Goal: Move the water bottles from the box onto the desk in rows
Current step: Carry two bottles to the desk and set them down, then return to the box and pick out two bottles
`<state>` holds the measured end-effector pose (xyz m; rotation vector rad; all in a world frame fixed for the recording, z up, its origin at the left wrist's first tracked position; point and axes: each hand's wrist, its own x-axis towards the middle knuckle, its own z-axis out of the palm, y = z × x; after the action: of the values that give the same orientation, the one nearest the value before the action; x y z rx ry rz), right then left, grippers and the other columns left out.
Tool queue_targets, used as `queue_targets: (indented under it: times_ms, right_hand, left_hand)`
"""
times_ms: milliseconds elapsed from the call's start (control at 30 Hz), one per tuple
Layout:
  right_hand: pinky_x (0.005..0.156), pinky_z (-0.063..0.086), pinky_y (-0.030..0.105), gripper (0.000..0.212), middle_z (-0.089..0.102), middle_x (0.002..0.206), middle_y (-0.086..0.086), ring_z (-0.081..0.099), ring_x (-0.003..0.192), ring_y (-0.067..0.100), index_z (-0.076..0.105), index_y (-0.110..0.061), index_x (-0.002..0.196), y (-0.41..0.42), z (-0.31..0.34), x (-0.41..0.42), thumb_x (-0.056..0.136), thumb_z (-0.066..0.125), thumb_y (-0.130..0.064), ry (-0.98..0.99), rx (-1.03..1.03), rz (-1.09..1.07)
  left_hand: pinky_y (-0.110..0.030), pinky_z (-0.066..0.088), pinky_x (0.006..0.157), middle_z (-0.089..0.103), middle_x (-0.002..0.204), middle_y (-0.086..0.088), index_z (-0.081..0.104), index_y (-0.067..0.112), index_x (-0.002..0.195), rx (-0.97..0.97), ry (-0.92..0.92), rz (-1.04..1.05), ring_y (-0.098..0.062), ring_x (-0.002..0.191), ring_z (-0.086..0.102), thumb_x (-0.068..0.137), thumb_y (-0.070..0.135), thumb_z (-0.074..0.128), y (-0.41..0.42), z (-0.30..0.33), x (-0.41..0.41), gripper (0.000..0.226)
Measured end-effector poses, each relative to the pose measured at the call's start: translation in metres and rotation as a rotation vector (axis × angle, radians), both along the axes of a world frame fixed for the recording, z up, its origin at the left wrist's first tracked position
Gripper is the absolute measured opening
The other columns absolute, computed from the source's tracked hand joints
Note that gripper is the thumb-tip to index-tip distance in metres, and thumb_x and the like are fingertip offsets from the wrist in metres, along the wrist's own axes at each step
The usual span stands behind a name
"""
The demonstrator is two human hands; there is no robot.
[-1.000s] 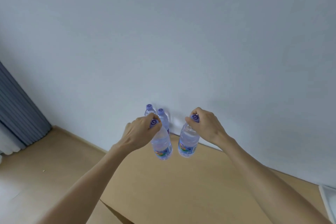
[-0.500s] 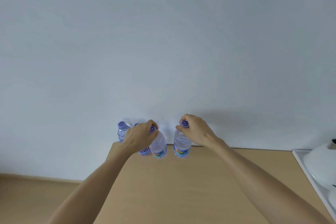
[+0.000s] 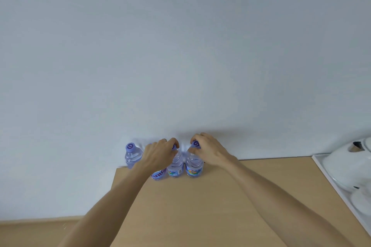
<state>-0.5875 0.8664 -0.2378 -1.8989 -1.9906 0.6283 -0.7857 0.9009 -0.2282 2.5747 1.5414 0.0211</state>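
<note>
My left hand [image 3: 160, 156] and right hand [image 3: 208, 150] each pinch a bottle cap — bottles [image 3: 194, 163] upright at the desk [image 3: 200, 206] back edge. Letting go crooked could topple the row.

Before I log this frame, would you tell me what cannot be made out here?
All in the head view:
- The box: outside the frame.
- Second bottle: mostly hidden behind the left hand.
- Cap of the third bottle: covered by the left hand's fingers.
- White objects on the right: cut by the edge, unidentifiable.
- Whether the fourth bottle, under the right hand, touches the desk.
</note>
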Motion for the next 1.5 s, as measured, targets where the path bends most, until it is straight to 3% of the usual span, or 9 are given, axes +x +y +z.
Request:
queue_targets:
  times_ms: [233,400,600,700,833,900,1000,1300,1500]
  right_hand:
    - [0.084,0.048,0.035,0.033,0.052,0.109,0.001,0.055,0.102,0.023,0.057,-0.023,0.118,0.001,-0.006,-0.01,0.091,0.06,-0.041,0.015,-0.025,-0.057]
    - [0.08,0.046,0.034,0.042,0.059,0.102,-0.009,0.058,0.092,0.017,0.049,-0.032,0.12,-0.011,0.003,-0.005,0.087,0.058,-0.057,0.044,-0.067,-0.172]
    - [0.079,0.051,0.037,0.025,0.061,0.082,-0.013,0.058,0.076,0.009,0.056,-0.037,0.109,-0.046,0.026,0.014,0.089,0.059,-0.052,0.237,0.047,-0.359]
    - [0.075,0.054,0.037,0.017,0.064,0.08,-0.01,0.06,0.07,0.009,0.061,-0.036,0.1,-0.067,0.045,0.025,0.088,0.062,-0.047,0.326,0.125,-0.453]
    - [0.065,0.051,0.027,0.009,0.065,0.083,-0.007,0.064,0.068,0.014,0.063,-0.035,0.098,-0.107,0.079,0.037,0.091,0.063,-0.042,0.427,0.236,-0.543]
    - [0.062,0.05,0.023,0.007,0.065,0.082,-0.007,0.065,0.067,0.014,0.064,-0.034,0.098,-0.129,0.095,0.044,0.092,0.063,-0.038,0.471,0.294,-0.577]
    - [0.067,0.055,0.03,0.006,0.064,0.082,-0.009,0.065,0.067,0.012,0.065,-0.034,0.098,-0.163,0.119,0.059,0.093,0.063,-0.036,0.489,0.395,-0.64]
    - [0.067,0.052,0.03,0.004,0.065,0.08,-0.008,0.063,0.067,0.014,0.067,-0.031,0.095,-0.305,0.169,0.13,0.092,0.066,-0.029,0.444,0.641,-0.87]
    - [0.073,0.054,0.04,0.004,0.065,0.08,-0.008,0.063,0.071,0.018,0.066,-0.034,0.094,-0.426,0.198,0.18,0.091,0.065,-0.031,0.345,0.737,-0.974]
  left_hand:
    - [-0.032,0.038,0.067,0.057,0.111,0.001,0.046,0.038,0.123,-0.054,-0.02,-0.03,-0.029,0.087,0.06,0.098,0.035,0.038,0.006,-0.002,-0.006,0.027]
    - [-0.034,0.043,0.071,0.062,0.111,0.008,0.036,0.04,0.131,-0.084,-0.073,-0.058,-0.025,0.092,0.061,0.096,0.037,0.041,0.004,0.003,-0.018,0.036]
    - [-0.028,0.041,0.06,0.066,0.08,0.017,0.057,0.044,0.103,-0.226,-0.551,-0.037,-0.004,0.057,0.052,0.095,0.036,0.051,0.001,0.021,-0.014,0.013]
    - [-0.03,0.046,0.059,0.067,0.069,0.01,0.063,0.039,0.098,-0.274,-0.749,-0.087,-0.013,0.057,0.054,0.094,0.031,0.055,-0.003,0.039,0.0,0.012]
    - [-0.02,0.039,0.051,0.067,0.07,0.004,0.066,0.036,0.098,-0.366,-0.886,-0.174,-0.027,0.059,0.05,0.094,0.028,0.057,-0.015,0.069,0.028,0.012]
    - [-0.022,0.041,0.056,0.066,0.072,0.003,0.066,0.036,0.097,-0.423,-0.92,-0.23,-0.022,0.06,0.051,0.094,0.029,0.058,-0.024,0.082,0.045,0.011]
    - [-0.029,0.039,0.057,0.066,0.071,0.003,0.066,0.032,0.094,-0.466,-0.941,-0.334,-0.012,0.055,0.045,0.094,0.027,0.058,-0.046,0.1,0.073,0.01]
    - [-0.04,0.042,0.058,0.065,0.071,0.004,0.064,0.025,0.091,-0.479,-0.919,-0.663,-0.013,0.057,0.045,0.093,0.032,0.058,-0.15,0.149,0.169,0.01]
    - [-0.022,0.038,0.054,0.065,0.071,0.004,0.063,0.03,0.087,-0.461,-0.885,-0.869,-0.009,0.057,0.047,0.093,0.033,0.057,-0.248,0.178,0.25,0.009]
